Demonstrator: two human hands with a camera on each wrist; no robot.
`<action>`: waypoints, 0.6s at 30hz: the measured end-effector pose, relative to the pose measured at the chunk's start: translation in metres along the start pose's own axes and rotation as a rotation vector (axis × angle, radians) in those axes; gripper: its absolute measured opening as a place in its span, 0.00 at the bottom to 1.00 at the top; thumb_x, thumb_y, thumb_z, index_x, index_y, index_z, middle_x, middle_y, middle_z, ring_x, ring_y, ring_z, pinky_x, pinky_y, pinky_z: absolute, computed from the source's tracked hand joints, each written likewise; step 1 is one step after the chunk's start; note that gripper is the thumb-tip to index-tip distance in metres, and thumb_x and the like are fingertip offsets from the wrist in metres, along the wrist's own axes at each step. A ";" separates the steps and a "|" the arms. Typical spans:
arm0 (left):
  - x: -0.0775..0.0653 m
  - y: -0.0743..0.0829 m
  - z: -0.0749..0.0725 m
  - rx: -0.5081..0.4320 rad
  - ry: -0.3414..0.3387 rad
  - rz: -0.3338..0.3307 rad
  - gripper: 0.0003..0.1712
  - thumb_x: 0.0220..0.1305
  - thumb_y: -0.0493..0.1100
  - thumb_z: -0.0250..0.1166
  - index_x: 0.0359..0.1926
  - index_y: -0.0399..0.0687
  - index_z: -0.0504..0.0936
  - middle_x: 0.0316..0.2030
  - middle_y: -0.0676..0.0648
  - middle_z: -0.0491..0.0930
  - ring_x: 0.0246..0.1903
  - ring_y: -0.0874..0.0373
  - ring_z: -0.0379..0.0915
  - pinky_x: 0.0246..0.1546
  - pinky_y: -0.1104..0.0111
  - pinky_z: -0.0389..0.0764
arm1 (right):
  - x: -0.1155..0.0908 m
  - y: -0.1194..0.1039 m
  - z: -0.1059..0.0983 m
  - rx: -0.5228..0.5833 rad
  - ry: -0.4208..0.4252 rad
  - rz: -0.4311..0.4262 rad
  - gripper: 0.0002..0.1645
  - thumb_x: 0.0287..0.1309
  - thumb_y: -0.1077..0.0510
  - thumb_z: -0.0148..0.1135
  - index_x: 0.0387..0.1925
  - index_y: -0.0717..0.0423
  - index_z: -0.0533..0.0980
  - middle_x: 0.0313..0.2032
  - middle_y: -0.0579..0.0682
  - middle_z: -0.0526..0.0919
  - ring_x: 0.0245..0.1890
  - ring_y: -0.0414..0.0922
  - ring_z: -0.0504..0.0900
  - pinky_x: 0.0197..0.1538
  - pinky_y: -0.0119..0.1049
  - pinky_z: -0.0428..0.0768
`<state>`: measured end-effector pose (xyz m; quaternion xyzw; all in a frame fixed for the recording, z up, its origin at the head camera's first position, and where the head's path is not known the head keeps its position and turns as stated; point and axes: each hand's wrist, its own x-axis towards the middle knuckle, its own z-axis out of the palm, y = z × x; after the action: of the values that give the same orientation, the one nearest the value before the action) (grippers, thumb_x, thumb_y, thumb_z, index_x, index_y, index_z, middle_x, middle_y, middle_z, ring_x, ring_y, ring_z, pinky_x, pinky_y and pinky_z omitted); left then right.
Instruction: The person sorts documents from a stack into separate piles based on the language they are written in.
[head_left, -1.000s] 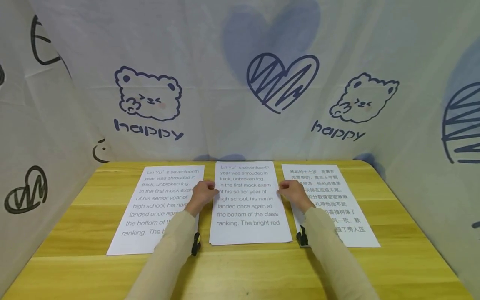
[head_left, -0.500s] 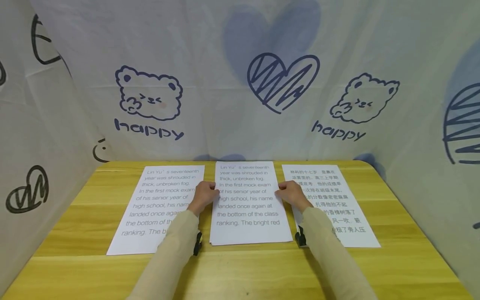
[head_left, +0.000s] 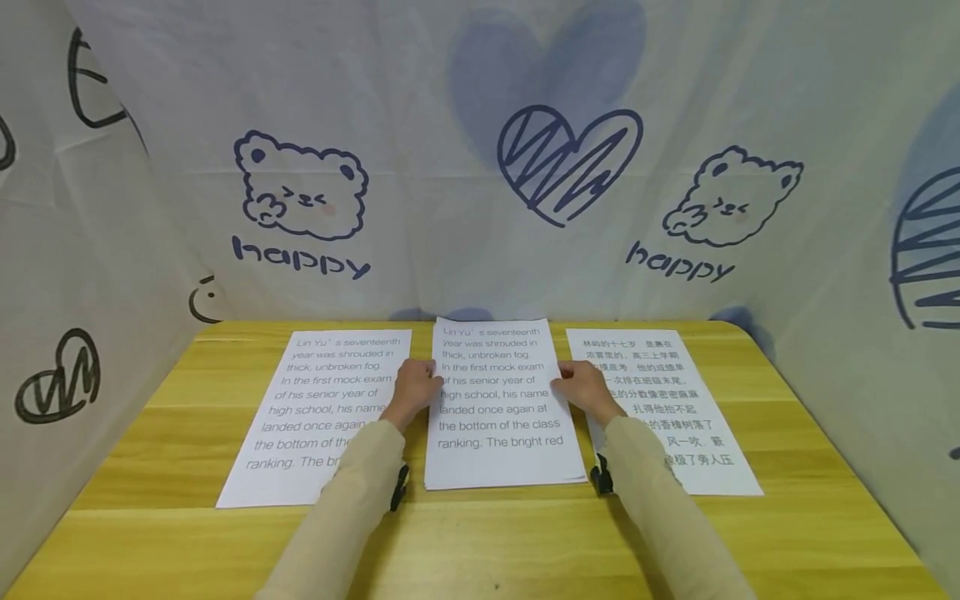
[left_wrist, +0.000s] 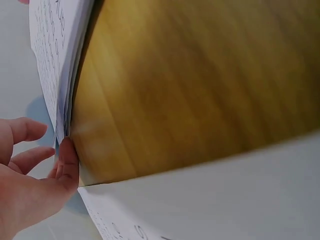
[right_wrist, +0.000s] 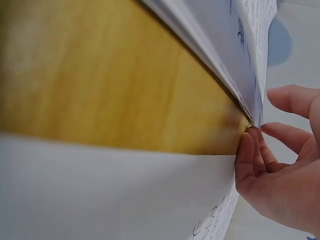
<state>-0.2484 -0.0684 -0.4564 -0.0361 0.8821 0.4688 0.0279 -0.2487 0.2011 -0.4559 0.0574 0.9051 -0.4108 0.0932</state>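
A stack of white printed sheets (head_left: 495,462) lies in the middle of the table, its large English text facing up. My left hand (head_left: 412,388) pinches the stack's left edge, and my right hand (head_left: 588,388) pinches the right edge at about the same height. In the left wrist view, fingers of the left hand (left_wrist: 37,192) lie on both sides of the layered paper edge (left_wrist: 65,100). The right wrist view has the right hand (right_wrist: 287,175) at the corner where the sheets (right_wrist: 225,60) come together, slightly fanned.
A sheet with English text (head_left: 300,421) lies to the left, partly under the left sleeve (head_left: 352,492). On the right, a sheet with Chinese text (head_left: 712,425) is partly covered by the right sleeve (head_left: 652,483). Behind the wooden table (head_left: 480,550) hangs a printed cloth (head_left: 435,167).
The middle stack has shifted slightly to the right and away, with the left hand moving along. My right hand has come in a little closer against the stack's edge. The side sheets stay put.
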 end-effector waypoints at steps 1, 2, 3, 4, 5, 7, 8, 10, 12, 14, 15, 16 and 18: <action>0.000 0.000 0.000 0.019 0.004 0.014 0.07 0.61 0.30 0.57 0.27 0.30 0.74 0.34 0.37 0.73 0.27 0.54 0.68 0.22 0.71 0.67 | 0.000 -0.001 0.000 -0.006 -0.001 0.001 0.29 0.64 0.59 0.55 0.66 0.62 0.67 0.56 0.59 0.76 0.56 0.53 0.73 0.64 0.48 0.67; 0.000 0.001 0.001 0.055 0.013 0.039 0.06 0.61 0.30 0.58 0.28 0.29 0.76 0.36 0.35 0.74 0.30 0.51 0.69 0.25 0.69 0.69 | 0.000 -0.001 0.000 -0.015 -0.002 -0.001 0.30 0.64 0.59 0.54 0.67 0.63 0.66 0.58 0.60 0.75 0.57 0.53 0.72 0.64 0.49 0.66; -0.001 0.001 0.001 0.094 0.025 0.068 0.06 0.60 0.30 0.58 0.30 0.27 0.77 0.37 0.33 0.75 0.32 0.48 0.70 0.28 0.67 0.71 | -0.001 -0.002 -0.001 -0.022 -0.003 -0.002 0.30 0.65 0.60 0.54 0.67 0.63 0.65 0.60 0.60 0.74 0.59 0.54 0.71 0.65 0.48 0.65; -0.001 0.002 0.001 0.132 0.040 0.094 0.06 0.59 0.30 0.58 0.31 0.27 0.78 0.37 0.33 0.75 0.35 0.45 0.70 0.32 0.64 0.72 | -0.001 -0.003 -0.001 -0.033 -0.003 -0.007 0.31 0.65 0.60 0.54 0.68 0.63 0.64 0.61 0.61 0.72 0.61 0.54 0.70 0.65 0.48 0.65; -0.002 0.002 0.002 0.170 0.057 0.120 0.06 0.58 0.30 0.59 0.32 0.27 0.80 0.37 0.32 0.76 0.38 0.43 0.70 0.36 0.61 0.73 | -0.002 -0.004 -0.001 -0.044 0.000 -0.015 0.31 0.65 0.60 0.54 0.68 0.63 0.64 0.63 0.61 0.71 0.62 0.55 0.69 0.65 0.49 0.64; -0.002 0.005 0.002 0.211 0.078 0.140 0.09 0.58 0.30 0.59 0.38 0.27 0.82 0.38 0.31 0.77 0.41 0.39 0.70 0.42 0.56 0.72 | -0.002 -0.006 -0.002 -0.064 0.009 -0.034 0.31 0.64 0.61 0.54 0.67 0.65 0.64 0.63 0.62 0.70 0.63 0.55 0.68 0.65 0.48 0.64; -0.003 0.006 0.002 0.209 0.086 0.138 0.13 0.58 0.30 0.59 0.42 0.27 0.82 0.42 0.30 0.78 0.41 0.38 0.70 0.43 0.55 0.73 | -0.003 -0.006 -0.002 -0.073 0.016 -0.047 0.30 0.64 0.62 0.55 0.67 0.66 0.64 0.63 0.62 0.70 0.63 0.56 0.68 0.65 0.48 0.65; -0.003 0.008 0.003 0.164 0.090 0.112 0.19 0.58 0.30 0.57 0.51 0.28 0.80 0.49 0.31 0.78 0.44 0.38 0.72 0.44 0.56 0.75 | -0.003 -0.007 -0.002 -0.089 0.042 -0.069 0.30 0.63 0.63 0.55 0.65 0.67 0.66 0.61 0.63 0.72 0.61 0.56 0.70 0.63 0.48 0.68; -0.003 0.009 0.003 0.088 0.080 0.065 0.23 0.61 0.30 0.56 0.58 0.29 0.74 0.53 0.32 0.76 0.45 0.41 0.73 0.43 0.59 0.77 | -0.004 -0.007 -0.001 -0.074 0.069 -0.078 0.29 0.63 0.63 0.56 0.65 0.66 0.67 0.57 0.63 0.76 0.54 0.55 0.75 0.56 0.46 0.74; -0.002 0.010 0.003 0.027 0.073 0.031 0.24 0.62 0.31 0.56 0.60 0.30 0.73 0.51 0.33 0.77 0.44 0.43 0.75 0.40 0.61 0.79 | -0.004 -0.006 0.000 -0.060 0.096 -0.088 0.28 0.63 0.64 0.57 0.64 0.64 0.69 0.51 0.62 0.78 0.45 0.52 0.77 0.47 0.41 0.77; -0.002 0.010 0.003 0.004 0.072 0.017 0.24 0.62 0.31 0.55 0.60 0.30 0.73 0.49 0.33 0.77 0.45 0.44 0.74 0.41 0.61 0.78 | -0.004 -0.005 0.001 -0.047 0.107 -0.088 0.27 0.62 0.64 0.57 0.64 0.63 0.70 0.48 0.60 0.79 0.41 0.50 0.77 0.42 0.38 0.77; -0.002 0.010 0.002 -0.020 0.075 0.004 0.24 0.62 0.31 0.56 0.61 0.30 0.73 0.48 0.34 0.77 0.45 0.45 0.73 0.42 0.61 0.78 | -0.003 -0.005 0.001 -0.032 0.119 -0.090 0.27 0.62 0.64 0.58 0.63 0.63 0.70 0.46 0.59 0.79 0.38 0.49 0.76 0.38 0.36 0.76; -0.001 0.009 0.001 -0.046 0.086 -0.008 0.25 0.61 0.30 0.56 0.60 0.29 0.72 0.45 0.34 0.77 0.43 0.45 0.72 0.42 0.61 0.77 | -0.002 -0.004 0.001 -0.005 0.133 -0.097 0.26 0.62 0.65 0.59 0.62 0.62 0.72 0.44 0.59 0.80 0.35 0.47 0.76 0.33 0.32 0.74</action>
<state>-0.2482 -0.0627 -0.4492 -0.0604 0.8714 0.4867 -0.0092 -0.2471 0.1977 -0.4534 0.0403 0.9120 -0.4079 0.0132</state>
